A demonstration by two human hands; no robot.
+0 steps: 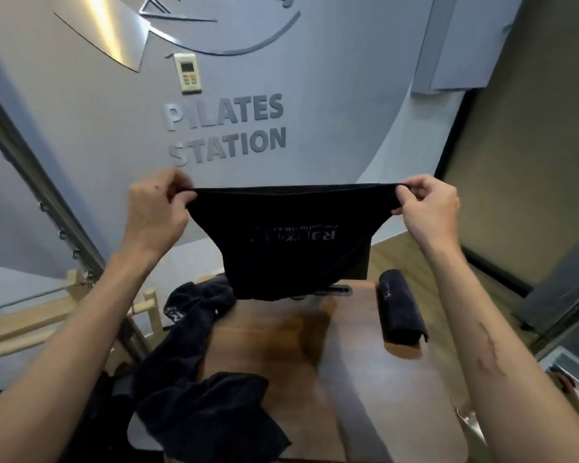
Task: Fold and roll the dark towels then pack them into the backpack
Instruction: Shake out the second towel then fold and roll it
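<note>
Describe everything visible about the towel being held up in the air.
The held towel is dark, nearly black, soft cloth with pale printed lettering that reads mirrored. It hangs stretched between the left hand and right hand, each pinching a top corner. Its top edge is taut and level; the lower part narrows and dangles just above the brown table.

Raised lettering on the grey wall (pixel 81 145) reads "PILATES STATION" (pixel 226 130), set in two lines below a partial emblem. The held towel (pixel 295 242) carries pale print, seen upside down; only a large "R" at its right end is legible, the smaller line is blurred. The loose towel (pixel 194 315) on the bench (pixel 365 379) shows a partial pale letter, possibly "R". Markings on the wall controller (pixel 188 73) are too small to read.
</note>
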